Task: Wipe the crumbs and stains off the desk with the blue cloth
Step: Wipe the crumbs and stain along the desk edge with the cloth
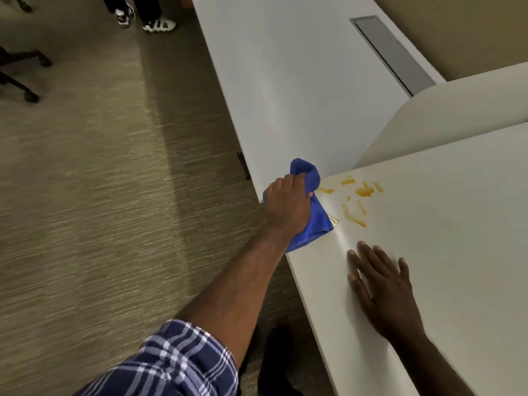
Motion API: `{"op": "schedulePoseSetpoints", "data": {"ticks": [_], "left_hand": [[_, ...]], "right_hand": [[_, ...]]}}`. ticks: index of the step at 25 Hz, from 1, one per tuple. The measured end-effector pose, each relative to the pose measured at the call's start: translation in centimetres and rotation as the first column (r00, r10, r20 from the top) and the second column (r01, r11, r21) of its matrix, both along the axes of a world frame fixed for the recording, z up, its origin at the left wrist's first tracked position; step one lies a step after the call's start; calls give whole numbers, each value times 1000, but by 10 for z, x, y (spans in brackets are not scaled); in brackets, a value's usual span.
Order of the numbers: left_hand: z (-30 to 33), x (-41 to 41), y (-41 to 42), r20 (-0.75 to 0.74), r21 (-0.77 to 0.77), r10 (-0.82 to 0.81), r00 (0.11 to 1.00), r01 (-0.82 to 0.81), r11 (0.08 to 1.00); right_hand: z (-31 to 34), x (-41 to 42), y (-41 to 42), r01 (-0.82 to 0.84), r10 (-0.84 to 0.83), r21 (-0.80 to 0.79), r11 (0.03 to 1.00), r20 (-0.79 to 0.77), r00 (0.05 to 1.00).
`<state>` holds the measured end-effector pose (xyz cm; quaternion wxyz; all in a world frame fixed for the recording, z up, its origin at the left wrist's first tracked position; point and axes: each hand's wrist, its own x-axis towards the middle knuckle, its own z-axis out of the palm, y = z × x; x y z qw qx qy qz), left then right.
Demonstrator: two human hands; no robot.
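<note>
Head view, orange stains (360,199) beside blue cloth (319,221), divider panel (445,115) behind

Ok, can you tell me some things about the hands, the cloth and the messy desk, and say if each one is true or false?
1. The left hand is gripping the blue cloth. True.
2. The right hand is holding a spray bottle. False: it lies flat and open on the desk, holding nothing.
3. There are orange-yellow stains on the desk. True.
4. The stains are under the right hand. False: they lie beyond it, just beside the cloth.
5. The cloth is at the desk's edge. True.
6. The cloth is red. False: it is blue.
</note>
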<state>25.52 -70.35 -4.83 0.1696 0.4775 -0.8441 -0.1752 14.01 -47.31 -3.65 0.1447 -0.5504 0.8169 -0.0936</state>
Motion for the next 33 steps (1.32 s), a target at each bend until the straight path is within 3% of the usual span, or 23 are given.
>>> {"op": "schedulePoseSetpoints", "data": {"ticks": [5,11,14,17,20,25,33], "left_hand": [[1,0,-2,28,-7,-124,992,124,992],[-6,33,1,-103,40,61,993,-57,998],[-2,15,-3,-84,110,72,994,-62,992],[0,-13,-6,2,96,-10,1000,10,995],[-1,-37,-2,-22,79,-68,997,70,994],[-9,-51,16,61,27,-252,966,251,968],[-9,-46,68,19,84,-562,827,559,825]], "right_hand": [[5,0,-1,-4,5,56,998,-9,1000],[7,0,-2,2,-1,76,997,-8,1000],[6,2,-2,14,-14,82,997,9,1000],[4,2,0,20,-22,72,997,32,999],[6,0,-2,-2,0,53,999,36,999],[21,-3,-5,67,-45,-131,989,161,986],[38,-8,-23,239,-193,-255,937,194,962]]}}
